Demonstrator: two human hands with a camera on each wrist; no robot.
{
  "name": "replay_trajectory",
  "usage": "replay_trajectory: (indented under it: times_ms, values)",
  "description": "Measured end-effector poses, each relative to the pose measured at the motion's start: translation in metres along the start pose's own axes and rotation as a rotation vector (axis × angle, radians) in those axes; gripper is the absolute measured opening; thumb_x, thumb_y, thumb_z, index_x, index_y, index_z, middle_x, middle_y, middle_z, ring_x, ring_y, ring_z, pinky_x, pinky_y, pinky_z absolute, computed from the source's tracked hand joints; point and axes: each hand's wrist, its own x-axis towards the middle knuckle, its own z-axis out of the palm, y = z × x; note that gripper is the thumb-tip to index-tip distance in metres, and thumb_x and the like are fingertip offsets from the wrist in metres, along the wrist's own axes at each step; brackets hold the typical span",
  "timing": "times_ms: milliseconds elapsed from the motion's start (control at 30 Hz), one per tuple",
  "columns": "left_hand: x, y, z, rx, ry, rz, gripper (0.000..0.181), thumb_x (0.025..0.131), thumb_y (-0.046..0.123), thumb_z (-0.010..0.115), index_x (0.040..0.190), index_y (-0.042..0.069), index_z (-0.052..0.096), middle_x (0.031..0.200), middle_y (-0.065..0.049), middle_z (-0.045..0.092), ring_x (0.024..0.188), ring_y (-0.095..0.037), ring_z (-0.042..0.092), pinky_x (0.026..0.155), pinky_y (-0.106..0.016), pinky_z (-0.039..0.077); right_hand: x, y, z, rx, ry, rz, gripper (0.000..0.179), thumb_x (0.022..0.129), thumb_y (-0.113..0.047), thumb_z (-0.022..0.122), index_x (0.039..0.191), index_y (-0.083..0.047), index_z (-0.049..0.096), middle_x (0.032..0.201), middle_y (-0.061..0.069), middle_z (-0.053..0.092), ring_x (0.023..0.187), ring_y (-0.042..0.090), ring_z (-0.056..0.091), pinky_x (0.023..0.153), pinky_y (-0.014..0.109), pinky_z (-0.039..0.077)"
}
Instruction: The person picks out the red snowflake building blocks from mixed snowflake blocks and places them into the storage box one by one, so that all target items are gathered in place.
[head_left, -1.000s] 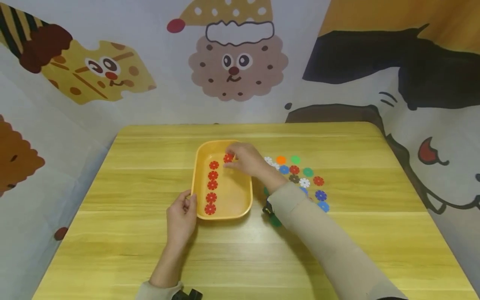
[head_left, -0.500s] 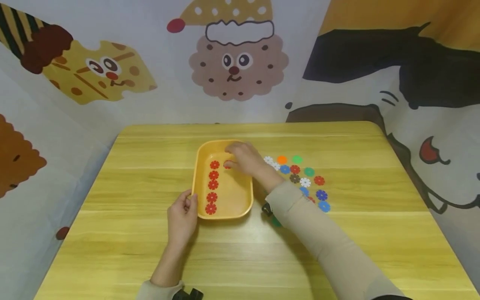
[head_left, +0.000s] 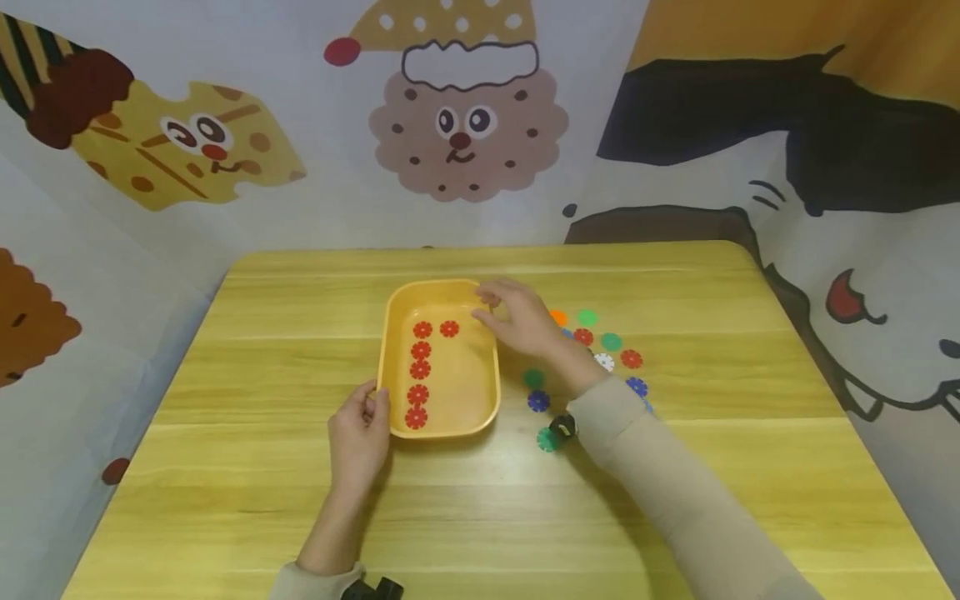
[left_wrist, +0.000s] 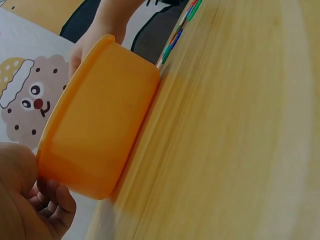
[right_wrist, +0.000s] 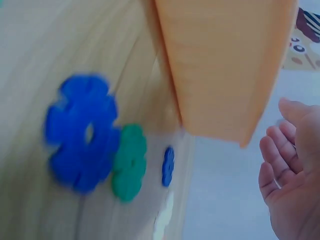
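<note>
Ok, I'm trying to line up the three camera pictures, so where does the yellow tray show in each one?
Head: the yellow tray sits just below and left of centre.
Left wrist: the yellow tray takes up much of the left half, outer side showing.
Right wrist: the yellow tray is at the upper right, cut off by the top edge.
Shared landmark: the right hand, near it in all three.

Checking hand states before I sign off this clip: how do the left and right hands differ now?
The left hand holds the yellow tray; the right hand holds nothing, its thumb and fingers apart. The left hand is at the tray's near left corner, the right hand by its far right corner. Both come out of beige sleeves.
</note>
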Motion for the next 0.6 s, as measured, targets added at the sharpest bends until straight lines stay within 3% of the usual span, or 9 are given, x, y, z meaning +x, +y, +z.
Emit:
replay_trajectory:
  times_ms: [267,467,600]
  values:
    - [0.002,-0.001,0.000,0.000,0.012,0.019,0.033,0.104,0.017,0.058,0.127,-0.006,0.064,0.070,-0.008,0.059,0.056,-0.019,0.052,0.046,-0.023,0.045,-0.019,0.018,-0.017,0.016,0.027,0.002,0.029,0.096,-0.018,0.072,0.117,0.001,0.069,0.109,0.013,0.070,0.090,0.023,0.064,0.082,0.041,0.056]
    - [0.002,-0.004,0.002,0.004,0.040,0.079,0.030,0.103,0.012,0.059,0.122,-0.010,0.065,0.066,-0.007,0.058,0.053,-0.015,0.049,0.048,-0.022,0.044,-0.033,0.024,-0.023,0.007,0.007,-0.029,0.029,0.093,-0.014,0.074,0.115,0.005,0.069,0.108,0.019,0.071,0.085,0.025,0.067,0.079,0.039,0.058]
    - [0.002,-0.005,0.002,0.000,0.032,0.070,0.030,0.103,0.012,0.058,0.122,-0.010,0.065,0.067,-0.007,0.058,0.053,-0.013,0.049,0.048,-0.022,0.044,-0.041,0.024,-0.028,0.018,-0.014,-0.023,0.031,0.093,-0.015,0.075,0.116,0.004,0.069,0.108,0.020,0.071,0.084,0.023,0.067,0.076,0.037,0.058]
